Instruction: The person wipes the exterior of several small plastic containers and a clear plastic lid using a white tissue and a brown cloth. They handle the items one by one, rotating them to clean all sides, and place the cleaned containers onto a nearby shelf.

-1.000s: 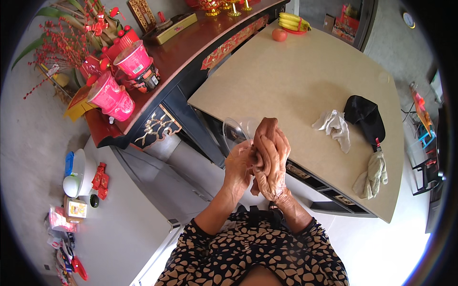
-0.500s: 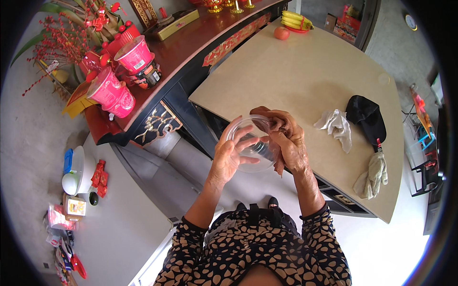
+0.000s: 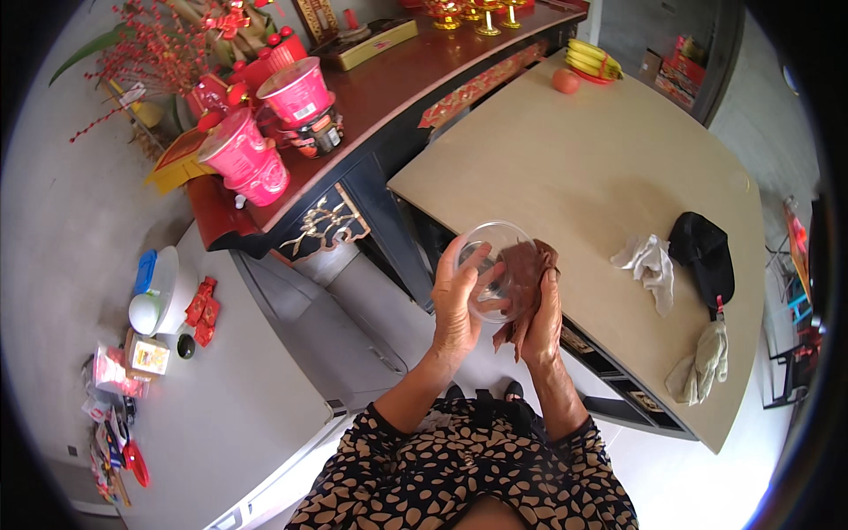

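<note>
In front of my body I hold a clear plastic bowl above the gap beside the beige table. My left hand grips its left side, and its spread fingers show through the transparent wall. A brown cloth is pressed against the bowl's right side, its loose end hanging below. Behind that cloth is my right hand, its palm and thumb along the cloth's outer edge. Most of the right fingers are hidden.
The beige table carries a white cloth, black cap, pale glove, bananas and a red fruit. Pink tubs stand on the dark red cabinet. A grey surface lies left.
My right hand has shifted from bunching the cloth at the rim to lying along the bowl's outer right side. The whole view has turned slightly, moving the furniture right and down.
</note>
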{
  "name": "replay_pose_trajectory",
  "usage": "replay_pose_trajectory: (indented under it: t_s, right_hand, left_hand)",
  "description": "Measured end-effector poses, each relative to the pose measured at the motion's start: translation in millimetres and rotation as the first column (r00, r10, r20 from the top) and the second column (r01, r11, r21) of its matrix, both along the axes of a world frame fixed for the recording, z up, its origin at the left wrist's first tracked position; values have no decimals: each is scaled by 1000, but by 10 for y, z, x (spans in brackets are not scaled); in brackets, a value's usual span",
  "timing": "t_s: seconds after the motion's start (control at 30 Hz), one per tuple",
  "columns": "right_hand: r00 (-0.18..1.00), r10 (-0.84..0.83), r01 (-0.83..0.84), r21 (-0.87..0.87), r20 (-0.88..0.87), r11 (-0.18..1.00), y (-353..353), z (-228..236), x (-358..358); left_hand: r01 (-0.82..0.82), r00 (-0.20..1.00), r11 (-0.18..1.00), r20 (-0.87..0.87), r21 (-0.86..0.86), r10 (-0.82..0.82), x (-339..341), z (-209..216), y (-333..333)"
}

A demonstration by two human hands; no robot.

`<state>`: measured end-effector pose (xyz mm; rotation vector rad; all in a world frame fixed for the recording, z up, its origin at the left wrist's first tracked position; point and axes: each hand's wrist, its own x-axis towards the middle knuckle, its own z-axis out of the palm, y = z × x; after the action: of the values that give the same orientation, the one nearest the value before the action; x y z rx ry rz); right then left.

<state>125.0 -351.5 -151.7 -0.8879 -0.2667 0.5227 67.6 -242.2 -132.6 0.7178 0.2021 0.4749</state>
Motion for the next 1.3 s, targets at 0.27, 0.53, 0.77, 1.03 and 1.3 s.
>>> replay_pose_trajectory:
  t_s: [0.27,0.53,0.77,1.03,1.3]
  right_hand:
    - [943,-14,153,-395,332,906,-333,406,-303]
    - [364,255,607,-435,896,665,196,295,106]
    - [565,374,128,-525,735,841,133,314,294]
    - [682,686,-429,-621,253,656,-79,594,405]
    - [204,380,327,-429,902,842,-56,396,470]
  left_hand:
    - [-82,994,970,-47,227,95,-85,-95,311]
    - [36,998,953,-67,302,-16,-51,-29,117]
    - [65,993,969,-112,237,-39,-17,-96,74]
    - [136,990,977,-46,164,-131,4,-247,119]
    - [115,987,981,-134,158,-94,24,-73,3]
